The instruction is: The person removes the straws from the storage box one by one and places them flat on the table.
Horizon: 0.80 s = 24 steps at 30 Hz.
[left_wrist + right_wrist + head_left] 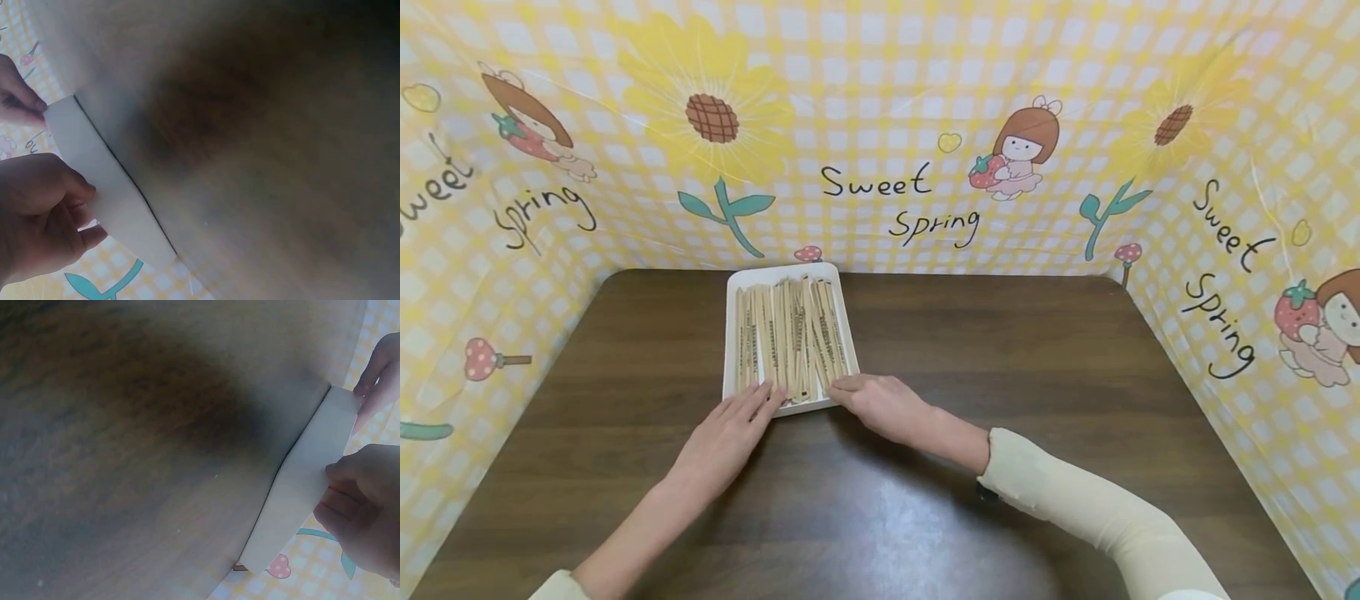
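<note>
A white shallow tray point(728, 333) stands on the table toward its far edge and holds several slim tan sticks point(790, 333) with dark print along them. My left hand point(722, 437) grips the tray's near left corner, fingers over the rim. At the near right corner, my right hand point(883, 407) holds the rim. The left wrist view shows the left hand point(44, 212) with its thumb against the tray's outer wall point(106, 169). Similarly, the right hand point(369, 503) has its thumb on the wall point(306, 469) in the right wrist view. Some fingertips are hidden by the tray.
The dark brown wooden table point(1000, 358) is enclosed at the back and sides by a yellow-checked cloth point(887, 100) with printed flowers and figures. The tray's far edge lies close to the back cloth. Bare tabletop stretches right of the tray.
</note>
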Each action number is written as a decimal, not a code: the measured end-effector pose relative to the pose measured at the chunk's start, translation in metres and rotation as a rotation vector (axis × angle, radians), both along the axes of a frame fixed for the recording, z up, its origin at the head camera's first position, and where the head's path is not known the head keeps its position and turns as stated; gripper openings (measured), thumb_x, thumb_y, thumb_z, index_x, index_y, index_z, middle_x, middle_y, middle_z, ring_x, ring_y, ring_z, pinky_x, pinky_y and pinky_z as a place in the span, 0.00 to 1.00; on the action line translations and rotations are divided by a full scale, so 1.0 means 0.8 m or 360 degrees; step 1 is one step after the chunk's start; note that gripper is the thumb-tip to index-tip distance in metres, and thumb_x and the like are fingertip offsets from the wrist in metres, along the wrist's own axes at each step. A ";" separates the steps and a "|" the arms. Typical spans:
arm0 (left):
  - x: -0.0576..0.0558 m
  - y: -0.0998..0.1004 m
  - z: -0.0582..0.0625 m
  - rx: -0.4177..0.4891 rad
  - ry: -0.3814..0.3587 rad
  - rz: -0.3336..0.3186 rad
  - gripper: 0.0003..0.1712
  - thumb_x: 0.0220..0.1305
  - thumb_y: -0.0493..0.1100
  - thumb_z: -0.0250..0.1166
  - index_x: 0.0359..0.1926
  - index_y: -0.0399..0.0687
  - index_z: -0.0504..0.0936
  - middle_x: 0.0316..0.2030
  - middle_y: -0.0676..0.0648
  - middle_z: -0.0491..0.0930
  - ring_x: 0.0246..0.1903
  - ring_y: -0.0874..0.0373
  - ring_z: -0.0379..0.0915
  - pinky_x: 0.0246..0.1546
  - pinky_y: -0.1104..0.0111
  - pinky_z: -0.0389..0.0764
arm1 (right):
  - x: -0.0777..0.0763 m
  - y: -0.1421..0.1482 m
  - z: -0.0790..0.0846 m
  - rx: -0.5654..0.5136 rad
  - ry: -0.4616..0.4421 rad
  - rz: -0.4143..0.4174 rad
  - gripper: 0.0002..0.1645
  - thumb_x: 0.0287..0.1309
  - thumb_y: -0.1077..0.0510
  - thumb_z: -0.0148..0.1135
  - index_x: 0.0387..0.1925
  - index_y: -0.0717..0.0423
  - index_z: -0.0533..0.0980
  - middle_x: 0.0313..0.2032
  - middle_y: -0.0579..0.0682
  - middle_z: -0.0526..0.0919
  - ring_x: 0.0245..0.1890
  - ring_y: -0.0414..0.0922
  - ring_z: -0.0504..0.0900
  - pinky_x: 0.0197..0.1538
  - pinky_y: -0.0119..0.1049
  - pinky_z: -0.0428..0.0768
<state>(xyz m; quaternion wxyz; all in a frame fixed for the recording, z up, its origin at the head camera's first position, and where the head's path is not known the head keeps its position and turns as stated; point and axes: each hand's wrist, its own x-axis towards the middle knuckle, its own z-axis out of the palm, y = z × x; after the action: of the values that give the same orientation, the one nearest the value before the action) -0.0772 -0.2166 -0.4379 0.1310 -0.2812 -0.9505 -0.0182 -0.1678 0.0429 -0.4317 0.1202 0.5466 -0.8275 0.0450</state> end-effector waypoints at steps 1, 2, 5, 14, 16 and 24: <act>-0.001 0.000 0.000 0.0011 0.0019 -0.0014 0.31 0.59 0.25 0.62 0.65 0.32 0.71 0.62 0.29 0.72 0.62 0.36 0.69 0.60 0.46 0.72 | 0.000 0.000 0.000 -0.0002 0.0002 -0.0003 0.20 0.65 0.71 0.57 0.56 0.56 0.80 0.55 0.50 0.82 0.55 0.44 0.81 0.51 0.33 0.82; -0.002 0.000 -0.001 0.0023 0.0040 -0.0028 0.31 0.57 0.24 0.63 0.64 0.31 0.72 0.61 0.29 0.73 0.61 0.36 0.69 0.60 0.46 0.72 | 0.000 0.000 0.000 -0.0003 0.0004 -0.0007 0.20 0.65 0.71 0.57 0.56 0.56 0.80 0.55 0.50 0.83 0.55 0.44 0.81 0.50 0.33 0.82; -0.004 -0.001 -0.005 0.0050 0.0106 -0.0070 0.33 0.53 0.23 0.65 0.63 0.31 0.73 0.59 0.29 0.74 0.59 0.36 0.71 0.58 0.46 0.74 | 0.001 0.000 0.000 0.0013 0.0018 -0.0030 0.21 0.65 0.70 0.58 0.56 0.55 0.81 0.55 0.49 0.83 0.54 0.44 0.81 0.48 0.33 0.83; 0.000 0.002 -0.013 0.0087 0.0232 -0.0143 0.33 0.48 0.24 0.67 0.60 0.31 0.76 0.55 0.31 0.78 0.54 0.37 0.76 0.52 0.48 0.79 | 0.011 0.003 -0.005 0.0018 0.0022 -0.0058 0.21 0.62 0.70 0.61 0.55 0.54 0.82 0.53 0.48 0.83 0.52 0.43 0.82 0.45 0.32 0.84; -0.001 0.003 -0.014 0.0083 0.0246 -0.0151 0.33 0.48 0.25 0.67 0.60 0.32 0.76 0.54 0.31 0.78 0.54 0.38 0.76 0.52 0.48 0.79 | 0.012 0.004 -0.005 -0.0003 0.0029 -0.0071 0.20 0.61 0.70 0.62 0.53 0.54 0.82 0.52 0.48 0.84 0.51 0.42 0.83 0.43 0.31 0.84; -0.008 0.010 -0.012 0.0107 0.0251 -0.0179 0.34 0.48 0.25 0.67 0.60 0.33 0.75 0.53 0.30 0.78 0.53 0.36 0.76 0.53 0.48 0.78 | 0.013 0.014 -0.004 -0.0037 0.0032 -0.0102 0.20 0.60 0.71 0.61 0.53 0.55 0.82 0.52 0.48 0.84 0.52 0.43 0.82 0.43 0.31 0.84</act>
<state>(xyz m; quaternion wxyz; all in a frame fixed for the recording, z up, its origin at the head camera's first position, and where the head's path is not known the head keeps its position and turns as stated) -0.0837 -0.2084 -0.4472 0.2135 -0.3302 -0.9188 -0.0354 -0.1576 0.0541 -0.4349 0.1364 0.5189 -0.8426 0.0453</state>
